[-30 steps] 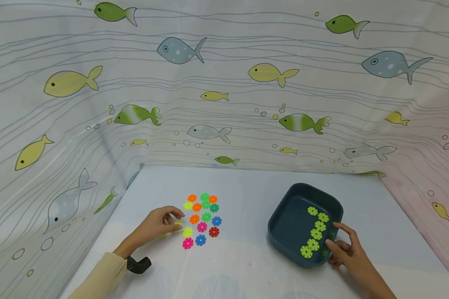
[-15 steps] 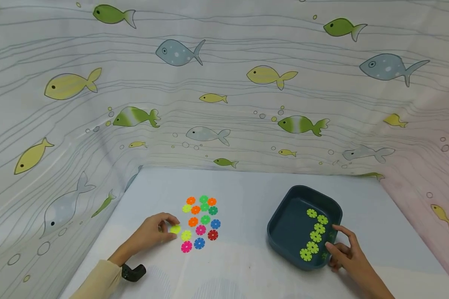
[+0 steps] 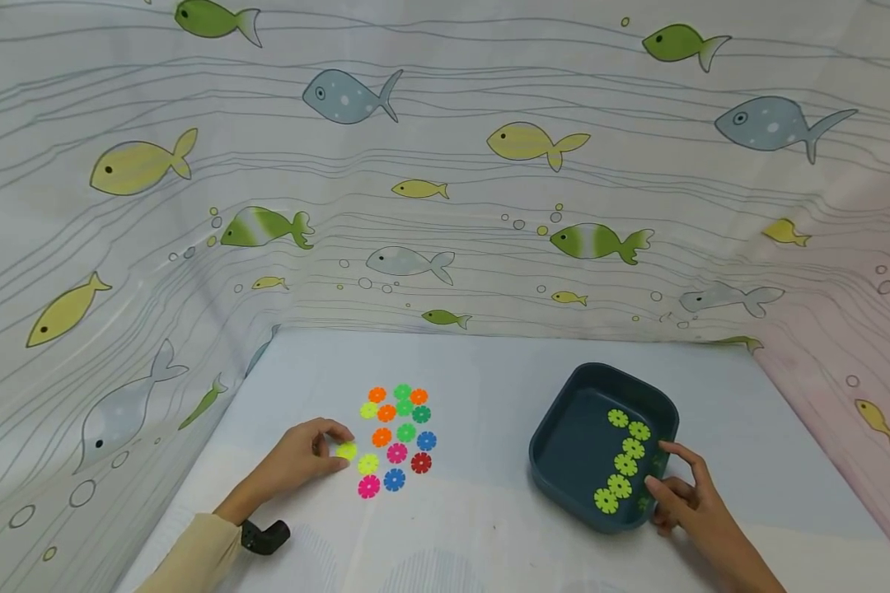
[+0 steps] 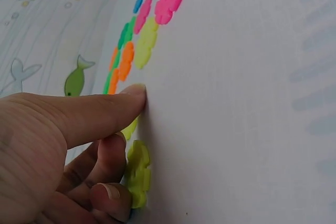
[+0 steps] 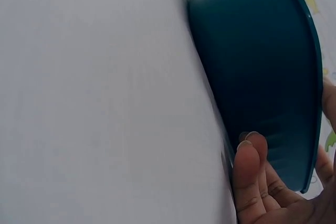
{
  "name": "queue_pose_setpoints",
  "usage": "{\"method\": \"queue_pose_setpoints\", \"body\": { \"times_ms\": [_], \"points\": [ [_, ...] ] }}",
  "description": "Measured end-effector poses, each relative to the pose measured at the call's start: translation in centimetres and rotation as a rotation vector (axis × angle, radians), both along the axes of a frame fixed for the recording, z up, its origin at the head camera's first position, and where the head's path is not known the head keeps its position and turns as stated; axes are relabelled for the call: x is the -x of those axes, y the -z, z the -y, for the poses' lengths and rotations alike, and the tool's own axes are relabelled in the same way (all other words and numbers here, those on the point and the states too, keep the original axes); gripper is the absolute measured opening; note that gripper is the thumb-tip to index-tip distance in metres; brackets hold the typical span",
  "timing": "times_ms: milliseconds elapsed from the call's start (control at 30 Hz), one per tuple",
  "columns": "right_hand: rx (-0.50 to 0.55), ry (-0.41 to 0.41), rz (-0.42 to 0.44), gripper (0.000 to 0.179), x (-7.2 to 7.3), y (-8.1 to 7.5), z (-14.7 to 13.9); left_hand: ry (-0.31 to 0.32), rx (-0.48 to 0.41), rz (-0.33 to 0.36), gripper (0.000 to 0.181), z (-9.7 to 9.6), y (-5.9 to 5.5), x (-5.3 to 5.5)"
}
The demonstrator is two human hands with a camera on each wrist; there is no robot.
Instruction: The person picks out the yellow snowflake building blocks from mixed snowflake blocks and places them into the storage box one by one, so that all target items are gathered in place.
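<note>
My left hand [image 3: 307, 455] is low over the table, thumb and forefinger at opposite edges of a yellow notched plastic disc [image 3: 346, 450]. In the left wrist view another yellow disc [image 4: 138, 174] sits right at the curled fingers, partly covered by them. Just right of the hand lies a loose group of similar discs, including pink [image 3: 368, 487], blue [image 3: 395, 480], orange [image 3: 381, 437] and dark red [image 3: 421, 463] ones. On the right, my right hand [image 3: 690, 498] grips the near right wall of a dark blue tray [image 3: 564, 494], with fingers against its outside. Several yellow-green discs [image 3: 625, 464] lie inside.
A white cloth [image 3: 482, 395] covers the table. Fish-printed cloth walls [image 3: 445, 231] rise at the back and both sides. A black wrist device [image 3: 265, 537] hangs beside the left sleeve [image 3: 200, 552].
My left hand has shifted slightly left and down, its thumb and forefinger closing in around the yellow disc. The right hand and the tray have stayed put.
</note>
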State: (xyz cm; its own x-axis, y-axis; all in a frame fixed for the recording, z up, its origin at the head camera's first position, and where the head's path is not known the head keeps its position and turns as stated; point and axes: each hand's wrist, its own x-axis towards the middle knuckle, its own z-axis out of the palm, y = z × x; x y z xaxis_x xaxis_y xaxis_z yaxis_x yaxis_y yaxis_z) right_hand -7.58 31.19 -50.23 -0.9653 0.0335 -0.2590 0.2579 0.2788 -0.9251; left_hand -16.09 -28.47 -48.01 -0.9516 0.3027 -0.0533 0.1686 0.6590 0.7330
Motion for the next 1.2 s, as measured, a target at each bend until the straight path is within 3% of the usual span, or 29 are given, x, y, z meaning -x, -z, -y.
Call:
{"method": "queue_pose_setpoints", "body": {
  "times_ms": [367,600,733,867,1200],
  "points": [
    [0.010,0.003,0.016,0.068,-0.1,-0.1,0.0,0.028,0.044,-0.044,0.029,0.1,-0.1,-0.1],
    [0.008,0.005,0.024,0.069,0.0,-0.4,0.1,0.034,0.058,-0.024,0.021,-0.1,-0.2,0.3],
    [0.014,-0.001,0.016,0.067,-0.1,-0.6,0.2,0.007,0.002,-0.020,0.013,-0.3,-0.4,0.4],
    [0.015,-0.002,0.001,0.066,-0.2,-0.8,0.2,-0.011,-0.080,0.017,0.019,-0.5,-0.8,0.4],
    [0.021,-0.002,-0.016,0.067,-0.1,-0.4,0.1,0.030,-0.145,0.050,0.026,-1.1,-1.3,0.7]
  ]
}}
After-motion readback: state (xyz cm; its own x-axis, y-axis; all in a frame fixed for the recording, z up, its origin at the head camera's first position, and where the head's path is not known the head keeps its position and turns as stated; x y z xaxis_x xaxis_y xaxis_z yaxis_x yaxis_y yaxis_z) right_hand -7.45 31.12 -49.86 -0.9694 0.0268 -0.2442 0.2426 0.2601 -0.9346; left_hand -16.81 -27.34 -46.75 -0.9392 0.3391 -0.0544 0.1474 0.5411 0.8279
